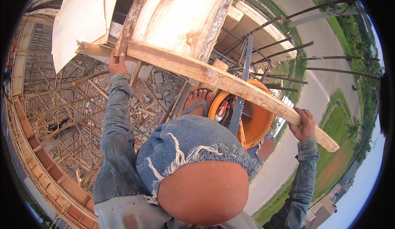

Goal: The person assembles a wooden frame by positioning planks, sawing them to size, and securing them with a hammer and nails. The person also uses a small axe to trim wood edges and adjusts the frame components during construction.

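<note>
A long squared timber (pixel 214 76) lies slantwise in front of me, across the near end of a wide pale board with bark edges (pixel 173 19). My right hand (pixel 303 124) is wrapped around the timber close to its right end. At the board's near left corner, beside the timber's left end, my left hand (pixel 117 65) is closed on the bark edge. Below the timber stands an orange bucket (pixel 267 124). A handsaw (pixel 242 101) sticks up out of it, next to a tool with a red and white handle (pixel 222 110). The bucket's other contents are partly hidden.
My raised knee (pixel 203 192) in frayed denim is close below. Plywood sheets (pixel 80 21) lie at upper left. Rusty steel bars (pixel 284 50) jut out at right. Far below are poles, rubble (pixel 160 93) and a road (pixel 321 85). Formwork (pixel 49 163) curves along the left.
</note>
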`<state>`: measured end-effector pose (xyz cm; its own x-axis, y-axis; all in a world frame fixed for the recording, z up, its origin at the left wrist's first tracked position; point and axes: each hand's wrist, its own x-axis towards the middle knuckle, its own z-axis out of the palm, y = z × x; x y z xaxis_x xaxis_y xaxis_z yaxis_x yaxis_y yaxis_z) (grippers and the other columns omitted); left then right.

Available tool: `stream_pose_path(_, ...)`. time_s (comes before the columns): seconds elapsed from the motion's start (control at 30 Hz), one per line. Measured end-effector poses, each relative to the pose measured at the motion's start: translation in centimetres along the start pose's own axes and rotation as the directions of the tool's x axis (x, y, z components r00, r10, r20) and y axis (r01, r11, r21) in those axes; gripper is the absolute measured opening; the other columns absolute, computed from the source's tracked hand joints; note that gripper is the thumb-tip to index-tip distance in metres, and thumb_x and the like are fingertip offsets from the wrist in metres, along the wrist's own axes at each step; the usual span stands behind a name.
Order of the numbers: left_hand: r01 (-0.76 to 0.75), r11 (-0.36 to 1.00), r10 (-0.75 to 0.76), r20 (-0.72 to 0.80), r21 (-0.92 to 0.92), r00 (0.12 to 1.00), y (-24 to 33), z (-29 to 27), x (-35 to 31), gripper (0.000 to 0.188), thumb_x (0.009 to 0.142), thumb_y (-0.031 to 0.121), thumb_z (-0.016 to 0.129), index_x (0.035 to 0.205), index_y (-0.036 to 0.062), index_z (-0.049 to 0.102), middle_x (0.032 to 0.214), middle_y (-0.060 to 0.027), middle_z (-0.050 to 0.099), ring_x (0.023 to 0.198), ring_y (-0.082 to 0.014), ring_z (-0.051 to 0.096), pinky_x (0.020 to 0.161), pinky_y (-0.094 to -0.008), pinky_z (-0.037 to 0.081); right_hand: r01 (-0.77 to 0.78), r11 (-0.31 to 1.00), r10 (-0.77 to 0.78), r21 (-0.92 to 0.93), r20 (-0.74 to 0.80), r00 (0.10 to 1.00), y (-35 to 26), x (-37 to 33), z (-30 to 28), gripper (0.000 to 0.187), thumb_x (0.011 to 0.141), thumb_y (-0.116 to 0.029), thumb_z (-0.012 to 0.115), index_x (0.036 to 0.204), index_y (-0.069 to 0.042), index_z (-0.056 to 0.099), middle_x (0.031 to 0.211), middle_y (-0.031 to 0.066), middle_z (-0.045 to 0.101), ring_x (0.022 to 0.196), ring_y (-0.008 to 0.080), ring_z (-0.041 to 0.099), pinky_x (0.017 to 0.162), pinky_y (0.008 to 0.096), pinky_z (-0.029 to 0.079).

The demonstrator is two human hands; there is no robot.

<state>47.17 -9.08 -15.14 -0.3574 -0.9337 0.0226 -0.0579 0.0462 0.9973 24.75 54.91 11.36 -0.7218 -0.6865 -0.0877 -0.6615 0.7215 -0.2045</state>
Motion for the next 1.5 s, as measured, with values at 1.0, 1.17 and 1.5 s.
stream_pose_path(1.0,0.095,0.987,-0.1,0.037,0.13,0.994,2.0,-1.4,-0.6,0.046,0.093,0.009,0.062,0.135,-0.0013,0.045,0.125,-0.0122,0.059,0.106,-0.0189,0.06,0.081,-0.032,0.055,-0.06,0.998,0.059,0.001,0.078,0.995,-2.5,-3.1,-0.3,0.055,0.056,-0.017,0.068,0.109,-0.002,0.064,0.087,0.0136,0.062,0.075,0.0318,0.057,0.07,0.0439,0.045)
stream_pose_path(1.17,0.064,0.981,-0.073,0.039,0.183,0.997,1.7,-1.9,-0.3,0.047,0.093,0.011,0.063,0.135,-0.0016,0.044,0.125,-0.0127,0.059,0.106,-0.0193,0.061,0.079,-0.0315,0.056,-0.044,0.999,0.044,0.011,0.056,0.997,-3.1,-1.8,0.4,0.053,0.057,-0.015,0.068,0.109,-0.001,0.064,0.088,0.0135,0.063,0.075,0.0316,0.058,0.069,0.043,0.045)
stream_pose_path(1.5,-0.004,0.979,-0.003,0.035,0.205,0.999,1.8,-1.2,-0.1,0.044,0.09,0.007,0.065,0.129,-0.0029,0.048,0.118,-0.0124,0.062,0.099,-0.0185,0.062,0.082,-0.0305,0.053,-0.027,1.0,0.027,0.0,0.057,0.998,-2.8,-0.8,0.0,0.052,0.057,-0.014,0.067,0.107,-0.002,0.064,0.087,0.0131,0.063,0.074,0.0308,0.058,0.068,0.0418,0.044)
